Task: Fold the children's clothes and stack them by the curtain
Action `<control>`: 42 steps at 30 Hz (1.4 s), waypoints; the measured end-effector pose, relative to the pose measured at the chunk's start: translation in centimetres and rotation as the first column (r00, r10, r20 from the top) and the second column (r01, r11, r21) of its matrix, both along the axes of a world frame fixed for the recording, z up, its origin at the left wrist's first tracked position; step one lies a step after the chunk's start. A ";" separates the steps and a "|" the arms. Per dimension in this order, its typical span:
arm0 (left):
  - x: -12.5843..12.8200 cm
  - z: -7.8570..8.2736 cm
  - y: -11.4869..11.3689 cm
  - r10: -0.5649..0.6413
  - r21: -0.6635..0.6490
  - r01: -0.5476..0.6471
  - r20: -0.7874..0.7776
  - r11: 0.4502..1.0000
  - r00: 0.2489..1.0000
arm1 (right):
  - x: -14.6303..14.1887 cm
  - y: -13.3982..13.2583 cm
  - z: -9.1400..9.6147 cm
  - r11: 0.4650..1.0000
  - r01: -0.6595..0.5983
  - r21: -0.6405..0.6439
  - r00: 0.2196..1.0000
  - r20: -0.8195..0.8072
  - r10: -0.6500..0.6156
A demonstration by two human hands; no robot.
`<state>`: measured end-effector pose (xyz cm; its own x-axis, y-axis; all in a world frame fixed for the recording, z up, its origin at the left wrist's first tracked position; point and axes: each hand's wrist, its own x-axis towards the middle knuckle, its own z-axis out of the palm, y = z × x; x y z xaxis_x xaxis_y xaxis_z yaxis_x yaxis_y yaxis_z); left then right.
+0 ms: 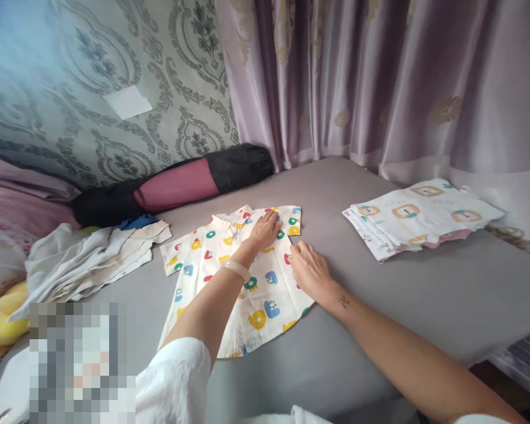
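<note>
At the centre of the grey bed, a small printed shirt lies spread flat, collar toward 12 o'clock and hem toward 6 o'clock, with both short sleeves out to the sides. The left hand presses palm-down just below the collar, its grip released and fingers straight; a pale bangle circles the wrist. The right hand rests palm-down on the shirt's 3 o'clock edge, its grip likewise released, with nothing held.

At 3 o'clock, well apart from the shirt, sits a stack of folded garments. At 9 o'clock lies a loose heap of white clothes. A rolled black-and-pink mat lies against the wall at 11 o'clock, and a mauve curtain hangs at 1 o'clock.

Judged from this layout, the folding is partly done. Several pieces are stacked, the shirt in hand is smoothed but shows no fold, and the heap remains unsorted.
</note>
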<state>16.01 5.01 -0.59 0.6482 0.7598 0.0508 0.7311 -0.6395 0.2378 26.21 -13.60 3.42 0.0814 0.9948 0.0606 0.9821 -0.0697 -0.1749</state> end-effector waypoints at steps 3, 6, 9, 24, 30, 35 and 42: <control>0.6 0.3 -0.5 0.042 -0.043 -0.045 -0.073 0.998 0.996 | 0.5 0.3 0.5 0.993 0.084 -0.084 0.994 -0.058 -0.089; 0.9 0.5 -0.6 0.056 -0.053 -0.063 -0.121 0.997 0.991 | 1.2 0.8 0.8 0.978 0.121 -0.168 0.980 -0.136 -0.145; 1.0 0.8 -0.7 0.055 -0.036 -0.060 -0.132 0.998 0.990 | 1.8 1.2 0.7 0.969 0.130 -0.209 0.968 -0.184 -0.170; 7.1 3.7 -3.7 0.119 0.013 -0.118 -0.170 0.993 0.978 | 2.6 1.7 0.0 0.955 0.105 -0.277 0.958 -0.230 -0.172; 8.7 4.2 -4.8 0.215 -0.035 -0.220 -0.117 0.975 0.970 | 2.5 1.3 0.5 0.958 0.093 -0.270 0.953 -0.255 -0.165; 8.9 4.5 -4.7 0.236 -0.051 -0.245 -0.146 0.968 0.961 | 2.6 1.3 0.6 0.955 0.086 -0.283 0.955 -0.248 -0.160; 8.6 4.2 -4.0 0.271 -0.064 -0.272 -0.034 0.960 0.962 | 2.6 1.1 1.3 0.956 0.035 -0.292 0.959 -0.258 -0.114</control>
<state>24.58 0.98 3.59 0.4175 0.9085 -0.0199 0.8812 -0.3995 0.2527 28.76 -12.45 4.72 0.1301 0.9579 -0.2558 0.8906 -0.2263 -0.3945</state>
